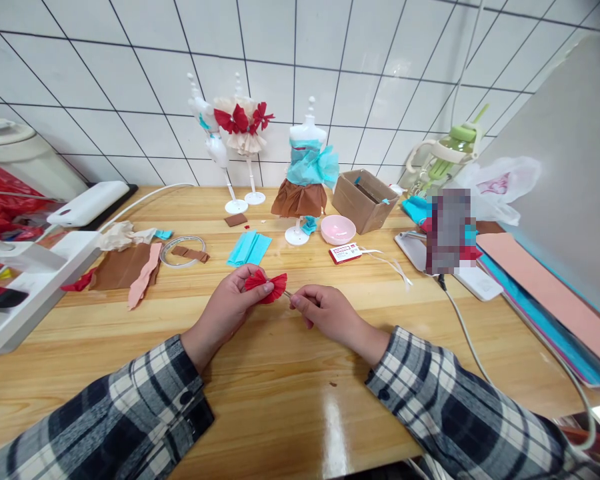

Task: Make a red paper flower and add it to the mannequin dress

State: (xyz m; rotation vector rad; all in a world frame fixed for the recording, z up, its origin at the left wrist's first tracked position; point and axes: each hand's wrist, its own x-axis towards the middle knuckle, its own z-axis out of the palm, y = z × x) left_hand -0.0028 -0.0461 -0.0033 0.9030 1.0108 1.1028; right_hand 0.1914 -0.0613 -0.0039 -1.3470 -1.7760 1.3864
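Observation:
Near the middle of the table, my left hand (233, 300) pinches a pleated red paper piece (277, 287) that fans out like a bow. My right hand (325, 311) is closed on a thin stick-like tool (289, 294), whose left end reaches the red piece. What the tool's tip does there is too small to tell. Just beyond my left hand lie folded turquoise paper strips (250, 249). Behind them stands a small dress form (307, 175) in a turquoise top and brown skirt.
Two more dress forms (235, 206) stand at the back, one with red bows. A cardboard box (365, 203), pink bowl (338, 229), tape roll (166, 253), brown paper (123, 267) and a cable (465, 327) surround the work area. Coloured sheets (555, 287) lie right.

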